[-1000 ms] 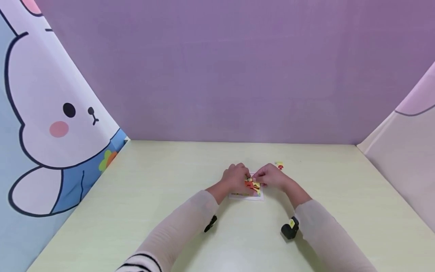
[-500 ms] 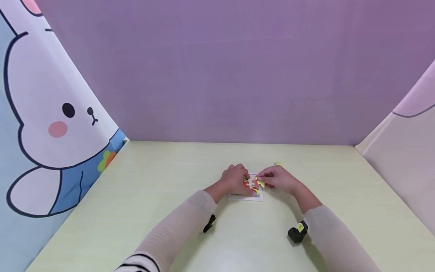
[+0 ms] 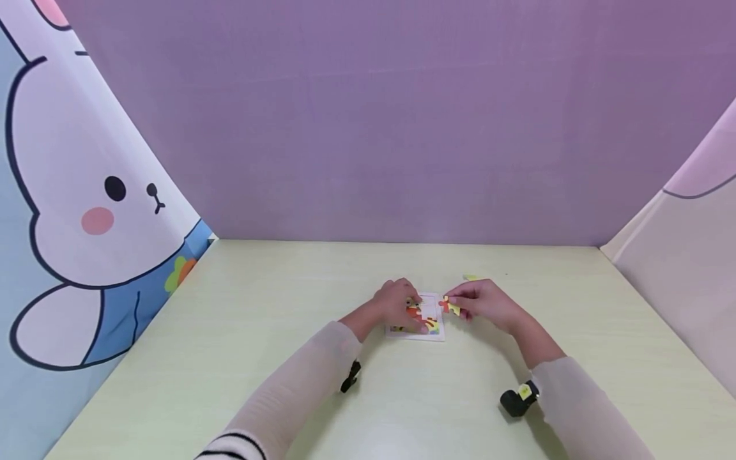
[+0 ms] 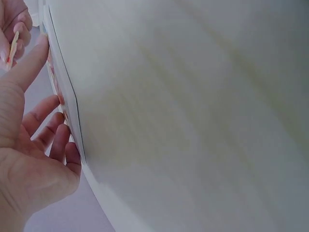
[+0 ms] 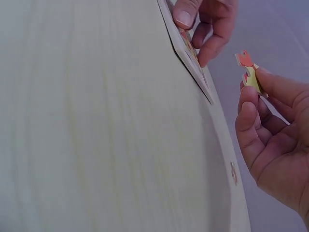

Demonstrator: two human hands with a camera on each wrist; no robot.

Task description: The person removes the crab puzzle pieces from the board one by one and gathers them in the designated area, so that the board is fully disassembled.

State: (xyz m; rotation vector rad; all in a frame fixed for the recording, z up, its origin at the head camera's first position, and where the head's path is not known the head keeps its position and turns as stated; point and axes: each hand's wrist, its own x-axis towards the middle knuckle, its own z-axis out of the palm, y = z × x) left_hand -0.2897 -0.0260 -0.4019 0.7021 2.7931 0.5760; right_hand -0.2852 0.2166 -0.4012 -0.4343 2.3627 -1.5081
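Note:
A small jigsaw puzzle board [image 3: 415, 338] with a white border lies flat on the table, partly hidden by my left hand [image 3: 395, 305]. That hand rests on it with thumb and fingers spread, fingertips on the picture in the left wrist view. A bare white patch shows at the board's upper right. Just right of the board, my right hand [image 3: 485, 305] pinches a red and yellow puzzle piece [image 3: 450, 306] between thumb and fingers. The right wrist view shows this puzzle piece [image 5: 251, 72] held up above the table, apart from the board [image 5: 186, 55].
Another puzzle piece [image 3: 473, 277], mostly yellow, lies on the table behind my right hand. Black wrist cameras [image 3: 519, 400] hang under both forearms. A purple backdrop [image 3: 402, 128] rises at the table's [image 3: 276, 281] far edge, with a cartoon-printed cloth [image 3: 63, 166] on the left.
My right hand has lifted the puzzle piece off the board and drawn it to the right, uncovering a white patch. The left hand has stayed on the board, its fingers shifting slightly.

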